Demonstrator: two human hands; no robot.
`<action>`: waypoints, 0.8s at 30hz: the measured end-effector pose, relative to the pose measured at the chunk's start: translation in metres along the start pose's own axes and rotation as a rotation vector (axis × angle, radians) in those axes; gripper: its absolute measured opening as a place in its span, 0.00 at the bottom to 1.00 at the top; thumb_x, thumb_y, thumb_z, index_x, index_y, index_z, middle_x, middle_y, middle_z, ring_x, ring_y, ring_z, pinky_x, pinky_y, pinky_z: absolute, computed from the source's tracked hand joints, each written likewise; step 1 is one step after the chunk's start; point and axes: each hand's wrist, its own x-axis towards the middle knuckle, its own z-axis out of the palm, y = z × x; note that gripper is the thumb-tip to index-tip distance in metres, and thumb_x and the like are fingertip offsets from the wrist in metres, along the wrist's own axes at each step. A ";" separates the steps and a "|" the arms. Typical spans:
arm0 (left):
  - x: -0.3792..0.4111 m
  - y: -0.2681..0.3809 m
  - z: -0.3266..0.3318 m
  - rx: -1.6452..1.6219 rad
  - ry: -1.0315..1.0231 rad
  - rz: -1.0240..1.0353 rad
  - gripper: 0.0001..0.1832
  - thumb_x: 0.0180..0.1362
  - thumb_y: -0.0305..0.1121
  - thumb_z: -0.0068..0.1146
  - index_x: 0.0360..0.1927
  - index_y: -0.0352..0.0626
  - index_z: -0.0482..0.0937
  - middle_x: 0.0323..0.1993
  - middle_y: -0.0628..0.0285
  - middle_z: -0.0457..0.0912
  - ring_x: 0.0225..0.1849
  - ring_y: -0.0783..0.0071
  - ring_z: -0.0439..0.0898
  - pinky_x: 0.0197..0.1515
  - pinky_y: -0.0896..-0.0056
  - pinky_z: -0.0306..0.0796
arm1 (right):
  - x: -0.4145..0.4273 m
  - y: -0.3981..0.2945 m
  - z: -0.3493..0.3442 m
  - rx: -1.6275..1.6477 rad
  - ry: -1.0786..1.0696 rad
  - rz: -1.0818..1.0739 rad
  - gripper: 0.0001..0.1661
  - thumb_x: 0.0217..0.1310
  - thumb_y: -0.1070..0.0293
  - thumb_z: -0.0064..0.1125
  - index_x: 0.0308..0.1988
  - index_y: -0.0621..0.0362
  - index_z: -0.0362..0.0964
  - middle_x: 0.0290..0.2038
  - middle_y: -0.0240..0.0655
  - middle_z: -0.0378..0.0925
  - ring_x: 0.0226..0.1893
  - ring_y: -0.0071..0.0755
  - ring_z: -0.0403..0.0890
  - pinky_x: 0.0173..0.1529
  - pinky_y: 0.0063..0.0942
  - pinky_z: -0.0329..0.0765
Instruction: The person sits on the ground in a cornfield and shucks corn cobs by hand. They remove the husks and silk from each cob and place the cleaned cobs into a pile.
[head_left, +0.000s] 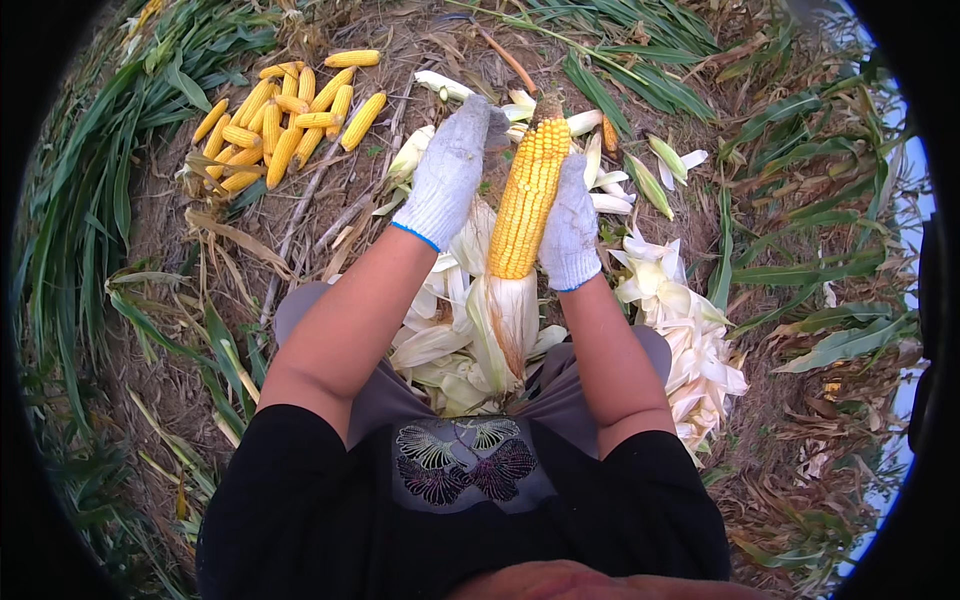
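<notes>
My right hand (571, 225), in a white knitted work glove with a blue cuff edge, is against the right side of a yellow corn cob (529, 199). The kernels are bare and the brown tip points away from me. At the cob's near end hang peeled-back pale husks (506, 315) with brown silk. My left hand (454, 161), gloved the same way, is up and to the left of the cob, apart from it; its fingers are partly hidden, so I cannot tell whether it holds anything. Loose husks (431, 341) lie between my knees.
Husked corn cobs (281, 124) lie piled at the upper left. A husk heap (686, 337) is by my right knee. Beyond the cob is a tool with a curved blade and brown handle (504, 54). Green corn stalks (97, 165) lie left; more leafy stalks (817, 247) are at right.
</notes>
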 end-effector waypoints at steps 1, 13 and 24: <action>-0.001 0.003 0.002 0.144 -0.040 0.076 0.32 0.73 0.53 0.47 0.59 0.29 0.75 0.56 0.50 0.82 0.54 0.62 0.81 0.60 0.62 0.72 | 0.002 0.002 -0.003 -0.063 -0.017 -0.025 0.35 0.82 0.42 0.32 0.67 0.57 0.63 0.54 0.37 0.78 0.51 0.30 0.81 0.56 0.31 0.81; -0.046 -0.008 0.025 0.632 -0.583 -0.110 0.43 0.44 0.48 0.75 0.61 0.34 0.74 0.53 0.52 0.83 0.54 0.65 0.82 0.61 0.67 0.73 | 0.017 -0.036 -0.019 0.279 0.215 -0.023 0.42 0.74 0.28 0.34 0.58 0.54 0.71 0.44 0.43 0.82 0.41 0.43 0.84 0.47 0.41 0.84; -0.065 0.001 0.027 0.432 -0.563 -0.168 0.36 0.49 0.44 0.71 0.59 0.34 0.76 0.49 0.54 0.85 0.49 0.67 0.83 0.57 0.67 0.74 | 0.007 -0.050 -0.006 0.364 0.279 -0.046 0.41 0.73 0.28 0.37 0.56 0.54 0.71 0.44 0.40 0.81 0.42 0.41 0.83 0.48 0.40 0.83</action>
